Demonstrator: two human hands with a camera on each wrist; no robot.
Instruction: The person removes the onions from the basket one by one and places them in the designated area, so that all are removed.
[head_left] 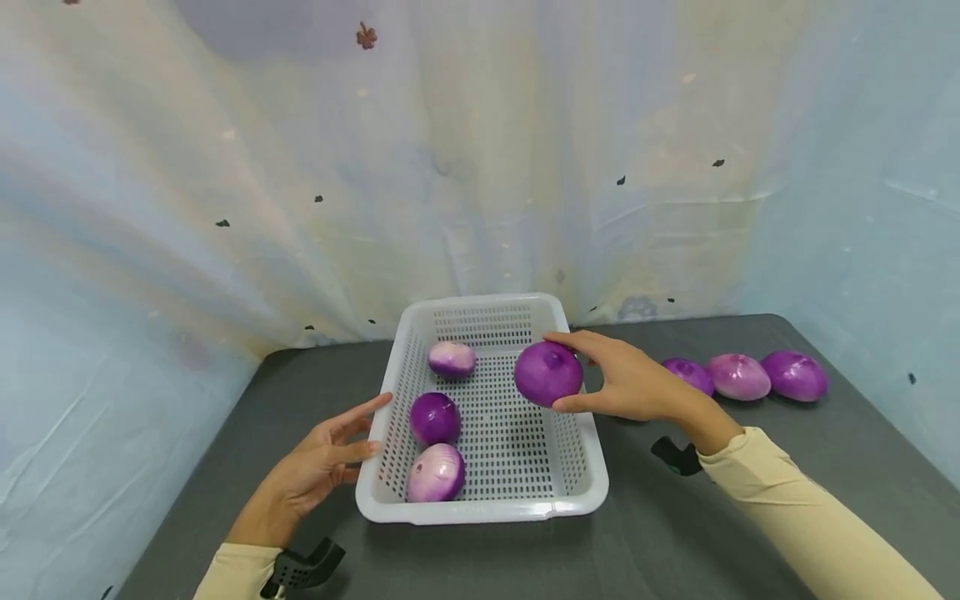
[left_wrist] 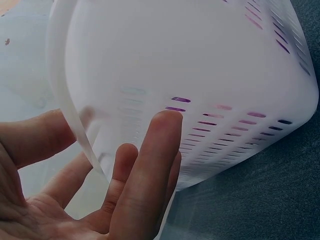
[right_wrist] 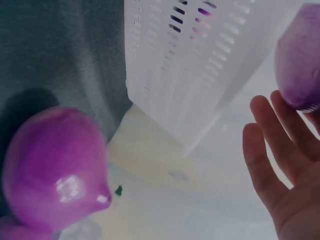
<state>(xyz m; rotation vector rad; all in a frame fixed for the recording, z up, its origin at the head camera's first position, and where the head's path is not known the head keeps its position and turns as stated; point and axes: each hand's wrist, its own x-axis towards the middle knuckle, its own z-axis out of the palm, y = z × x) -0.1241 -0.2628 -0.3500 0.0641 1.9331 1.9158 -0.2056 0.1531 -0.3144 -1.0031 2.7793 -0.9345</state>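
A white plastic basket [head_left: 491, 507] with slotted walls stands on the dark table. My left hand [head_left: 322, 458] grips its left rim; the left wrist view shows fingers [left_wrist: 155, 165] outside the wall and a digit passing behind the rim. Inside, along the left side, sit three red onions: a pale-and-purple one [head_left: 452, 359] at the back, a dark purple one [head_left: 435, 418] in the middle and a pale-topped one [head_left: 437, 473] in front. My right hand [head_left: 622, 379] pinches another purple onion [head_left: 547, 374] between thumb and fingers, above the basket's right part.
On the table to the right, a row holds a partly hidden purple onion [head_left: 688, 375], a pinkish onion [head_left: 741, 377] and a purple onion [head_left: 795, 375]. The right forearm reaches across in front of them. A patterned curtain [head_left: 480, 167] hangs behind the table [head_left: 480, 567].
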